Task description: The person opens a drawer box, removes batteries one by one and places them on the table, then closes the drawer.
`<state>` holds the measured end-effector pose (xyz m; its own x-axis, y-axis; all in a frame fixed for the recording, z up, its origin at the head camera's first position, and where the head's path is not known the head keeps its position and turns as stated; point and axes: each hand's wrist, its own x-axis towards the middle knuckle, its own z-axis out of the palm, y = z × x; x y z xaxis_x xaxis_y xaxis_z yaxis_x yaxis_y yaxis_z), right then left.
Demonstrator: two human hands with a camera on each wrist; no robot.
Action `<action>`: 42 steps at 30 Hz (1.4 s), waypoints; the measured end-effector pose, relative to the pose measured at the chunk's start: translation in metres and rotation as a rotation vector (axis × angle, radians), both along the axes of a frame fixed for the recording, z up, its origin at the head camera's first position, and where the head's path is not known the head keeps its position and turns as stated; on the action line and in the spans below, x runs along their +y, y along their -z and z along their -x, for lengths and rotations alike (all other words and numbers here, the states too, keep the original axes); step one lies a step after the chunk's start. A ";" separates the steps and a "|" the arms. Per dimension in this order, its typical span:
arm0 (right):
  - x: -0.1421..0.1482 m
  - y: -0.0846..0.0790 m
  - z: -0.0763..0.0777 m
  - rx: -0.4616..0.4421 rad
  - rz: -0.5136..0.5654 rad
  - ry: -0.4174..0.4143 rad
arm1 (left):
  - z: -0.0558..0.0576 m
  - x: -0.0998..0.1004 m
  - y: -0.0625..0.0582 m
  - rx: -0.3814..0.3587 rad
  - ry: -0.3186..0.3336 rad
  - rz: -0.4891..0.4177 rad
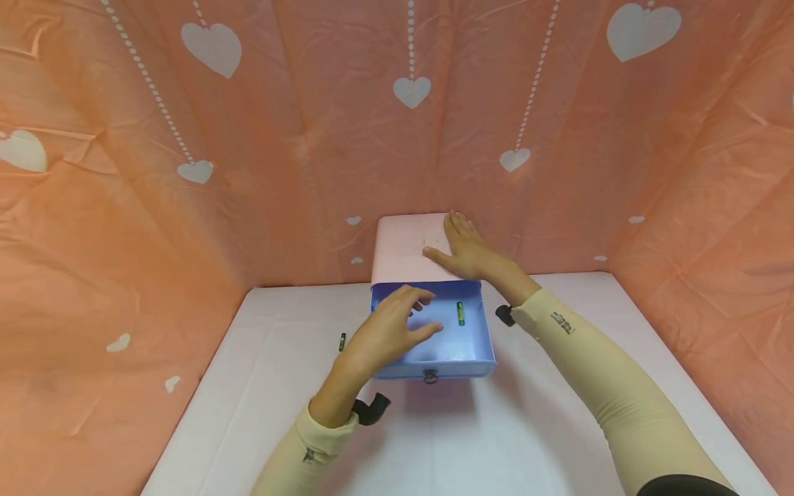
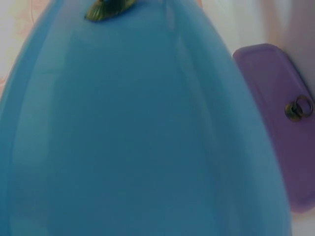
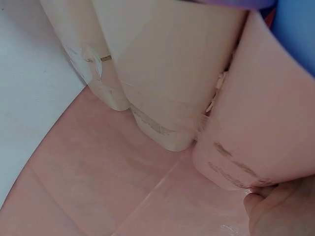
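Observation:
A blue drawer [image 1: 440, 344] with a ring knob [image 1: 431, 376] stands pulled out of the pink top cabinet [image 1: 400, 241]. Inside it lies a green battery [image 1: 460, 313]. Over the drawer's left part hovers my left hand [image 1: 384, 331], its fingers loosely bent and parted from the thumb, nothing between them. My right hand [image 1: 465, 253] rests on the cabinet's top with fingers spread; in the right wrist view part of that hand [image 3: 283, 211] touches the pink cabinet's far edge. The blue drawer [image 2: 142, 123] fills most of the left wrist view, where neither battery nor left hand can be made out.
Another small battery [image 1: 342, 342] lies on the white table [image 1: 273, 358], left of the drawer. Below the blue drawer is a purple drawer front [image 2: 268, 93] with a ring knob. Beige cabinet sections [image 3: 167, 78] adjoin the pink one. An orange curtain [image 1: 310, 138] hangs behind.

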<state>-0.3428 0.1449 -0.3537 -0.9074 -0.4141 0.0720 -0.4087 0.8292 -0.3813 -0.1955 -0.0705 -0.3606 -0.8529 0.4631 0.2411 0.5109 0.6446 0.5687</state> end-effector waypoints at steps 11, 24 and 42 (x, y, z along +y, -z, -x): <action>0.000 -0.001 0.000 -0.006 0.010 -0.008 | 0.007 0.019 0.007 -0.044 -0.017 0.079; 0.001 0.000 0.000 -0.006 0.015 -0.017 | 0.010 0.041 0.011 -0.021 -0.088 0.203; 0.001 0.003 0.003 0.007 0.010 -0.010 | 0.016 0.062 0.013 0.042 -0.147 0.333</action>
